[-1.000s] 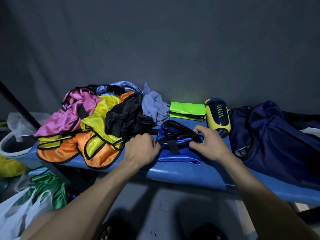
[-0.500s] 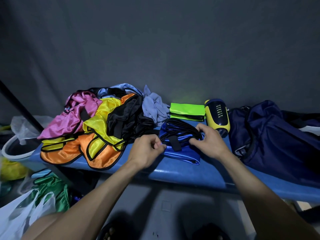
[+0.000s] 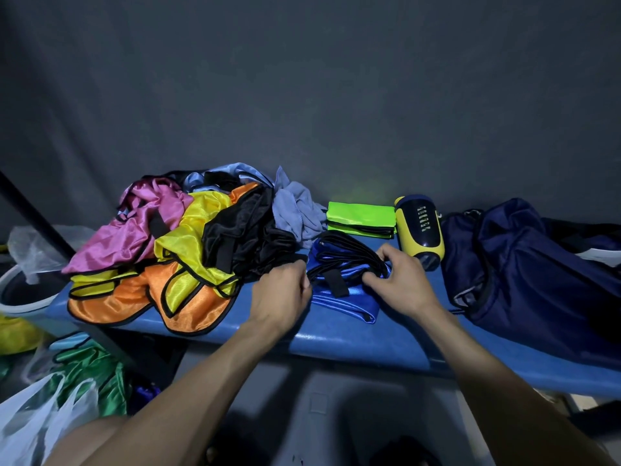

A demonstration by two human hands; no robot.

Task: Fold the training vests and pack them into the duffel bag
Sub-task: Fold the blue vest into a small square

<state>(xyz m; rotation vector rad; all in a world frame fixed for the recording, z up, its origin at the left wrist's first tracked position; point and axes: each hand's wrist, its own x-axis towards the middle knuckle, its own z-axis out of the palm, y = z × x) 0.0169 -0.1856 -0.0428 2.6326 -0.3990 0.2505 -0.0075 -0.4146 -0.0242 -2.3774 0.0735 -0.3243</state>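
The blue vest (image 3: 339, 280) lies bunched and partly folded on the blue bench (image 3: 353, 341), near its front edge, between the two hands. The right hand (image 3: 401, 284) grips its right end, fingers curled round the black-trimmed folds. The left hand (image 3: 280, 295) sits at its left edge with fingers curled, pinching the fabric there as far as can be seen. Just left of the vest is a loose pile of vests (image 3: 188, 250) in pink, yellow, orange, black and pale blue. Beyond the blue vest lies a folded green vest (image 3: 361, 218), with a yellow and navy bottle (image 3: 420, 230) lying beside it. The navy duffel bag (image 3: 531, 264) rests at the bench's right end. Plastic bags (image 3: 37, 418) and green cloth (image 3: 89, 371) sit below on the left.
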